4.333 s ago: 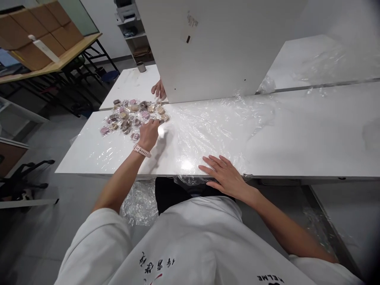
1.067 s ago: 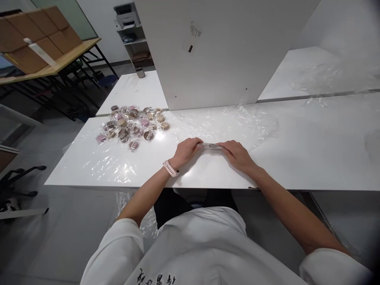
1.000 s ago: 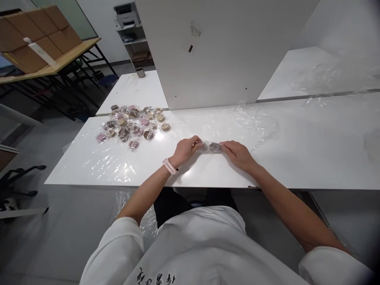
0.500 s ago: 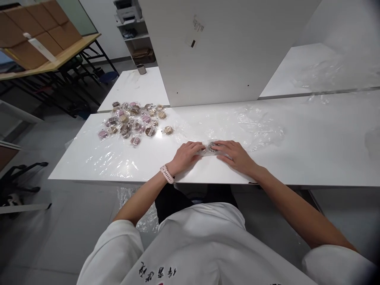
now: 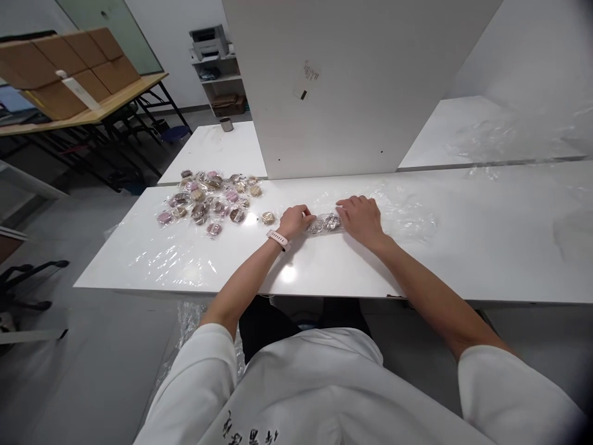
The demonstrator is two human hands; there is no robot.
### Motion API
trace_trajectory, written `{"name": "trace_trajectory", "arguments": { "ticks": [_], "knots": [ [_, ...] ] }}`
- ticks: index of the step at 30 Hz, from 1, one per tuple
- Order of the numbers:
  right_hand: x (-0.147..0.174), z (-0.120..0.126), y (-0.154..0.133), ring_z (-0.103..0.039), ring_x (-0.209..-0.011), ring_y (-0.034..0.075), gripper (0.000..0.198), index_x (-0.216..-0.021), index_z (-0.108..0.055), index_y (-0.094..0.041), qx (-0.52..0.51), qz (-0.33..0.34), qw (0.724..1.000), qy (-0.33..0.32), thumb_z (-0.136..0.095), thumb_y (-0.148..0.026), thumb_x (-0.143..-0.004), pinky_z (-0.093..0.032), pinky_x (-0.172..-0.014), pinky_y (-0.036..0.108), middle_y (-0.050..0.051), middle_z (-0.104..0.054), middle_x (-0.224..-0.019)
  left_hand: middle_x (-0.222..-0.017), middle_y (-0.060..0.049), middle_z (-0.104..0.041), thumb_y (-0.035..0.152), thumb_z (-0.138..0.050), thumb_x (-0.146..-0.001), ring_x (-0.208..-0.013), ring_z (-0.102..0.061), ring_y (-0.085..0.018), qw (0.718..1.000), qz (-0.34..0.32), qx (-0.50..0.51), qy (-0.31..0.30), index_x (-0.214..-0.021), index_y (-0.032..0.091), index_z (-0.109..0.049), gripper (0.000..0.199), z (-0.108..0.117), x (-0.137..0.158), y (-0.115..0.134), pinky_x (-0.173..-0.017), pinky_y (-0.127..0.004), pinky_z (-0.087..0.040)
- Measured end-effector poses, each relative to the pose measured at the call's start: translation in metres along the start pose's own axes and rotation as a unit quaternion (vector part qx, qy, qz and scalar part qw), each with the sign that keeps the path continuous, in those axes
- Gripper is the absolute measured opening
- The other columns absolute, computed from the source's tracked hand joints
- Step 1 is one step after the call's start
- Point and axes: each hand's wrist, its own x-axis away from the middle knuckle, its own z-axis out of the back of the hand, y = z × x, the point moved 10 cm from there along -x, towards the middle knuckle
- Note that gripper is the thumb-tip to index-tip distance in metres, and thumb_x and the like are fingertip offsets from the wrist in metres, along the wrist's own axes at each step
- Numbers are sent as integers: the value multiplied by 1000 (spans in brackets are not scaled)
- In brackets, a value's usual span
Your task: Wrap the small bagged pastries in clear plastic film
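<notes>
A clear packet with two round snacks (image 5: 324,223) lies on the white table (image 5: 417,266) between my hands. My left hand (image 5: 294,220), with a pink watch on the wrist, grips the packet's left end. My right hand (image 5: 360,214) presses on its right end, fingers curled over it. A single wrapped snack (image 5: 267,217) lies just left of my left hand. Farther left sits a pile of wrapped snacks (image 5: 208,196), pink, brown and beige.
Crinkled clear plastic film (image 5: 403,213) covers the tabletop. A tall white panel (image 5: 343,86) stands behind the table. A metal cup (image 5: 227,124) sits on the far table. Cardboard boxes (image 5: 60,68) rest on a wooden bench at the left.
My left hand left the snack pile and my right hand lifted off the table edge. Both came together on a packet, then slid it a little away from me.
</notes>
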Motion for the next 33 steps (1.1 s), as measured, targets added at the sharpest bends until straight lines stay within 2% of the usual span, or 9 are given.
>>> {"name": "trace_trajectory", "arguments": {
  "ticks": [4, 8, 14, 17, 20, 22, 25, 29, 33],
  "knots": [
    [20, -27, -40, -48, -133, 28, 47, -145, -54, -29, -47, 164, 983, -61, -37, -46, -104, -35, -109, 48, 7, -56, -148, -93, -7, -72, 28, -51, -99, -90, -64, -24, 994, -55, -53, 74, -104, 20, -66, 18, 4, 16, 6, -74, -34, -46],
    [31, -45, -29, -47, -134, 29, 51, -150, -49, -32, -68, 127, 985, -94, -33, -49, -105, -39, -107, 48, 7, -53, -149, -113, -8, -69, 7, -48, -89, -113, -57, -26, 972, -91, -110, 188, -104, 20, -64, 26, 38, 41, -10, -97, -41, -43],
    [34, -43, -26, -46, -134, 29, 50, -149, -50, -32, -78, 114, 986, -96, -32, -49, -105, -38, -108, 50, 7, -53, -148, -116, -9, -67, 17, -52, -89, -115, -57, -29, 974, -85, -185, 96, -101, 22, -67, 20, 65, 34, -67, -113, -54, -30],
    [38, -43, -25, -47, -132, 30, 51, -150, -50, -31, -71, 106, 987, -97, -33, -49, -105, -40, -107, 50, 8, -54, -148, -118, -13, -65, 19, -55, -88, -123, -53, -34, 966, -53, -190, 167, -100, 19, -67, 17, 86, 50, -75, -113, -58, -29],
    [42, -43, -22, -49, -127, 31, 51, -150, -50, -31, -57, 95, 990, -89, -34, -48, -105, -43, -103, 50, 9, -56, -146, -115, -14, -65, 25, -57, -90, -121, -54, -34, 974, 1, -30, 225, -99, 20, -67, 14, 89, 87, -68, -108, -60, -36],
    [44, -43, -21, -50, -124, 32, 50, -149, -51, -31, -52, 89, 991, -81, -34, -47, -105, -44, -100, 49, 9, -57, -145, -100, -12, -68, 32, -61, -91, -102, -63, -29, 971, 66, 203, 109, -94, 19, -67, 14, 50, 101, -62, -97, -54, -49],
    [46, -42, -21, -50, -121, 32, 49, -148, -52, -30, -50, 91, 992, -67, -35, -46, -105, -44, -97, 48, 9, -58, -143, -98, -11, -70, 31, -77, -82, -93, -68, -23, 822, 158, 542, -77, -96, 16, -67, 22, -16, 112, -29, -93, -44, -56],
    [48, -39, -24, -51, -119, 31, 48, -147, -54, -26, -48, 103, 992, -53, -38, -43, -105, -44, -96, 47, 11, -59, -141, -93, -8, -70, 20, -71, -84, -90, -69, -15, 687, 226, 691, -20, -85, 16, -63, 9, -31, 87, -15, -99, -34, -54],
    [46, -37, -25, -51, -119, 31, 46, -144, -57, -23, -49, 108, 992, -49, -41, -39, -104, -44, -96, 47, 13, -60, -139, -122, -9, -69, 22, -65, -89, -116, -65, -20, 834, 87, 534, 110, -106, 19, -63, 18, -7, 59, 3, -110, -41, -49]
  ]
}}
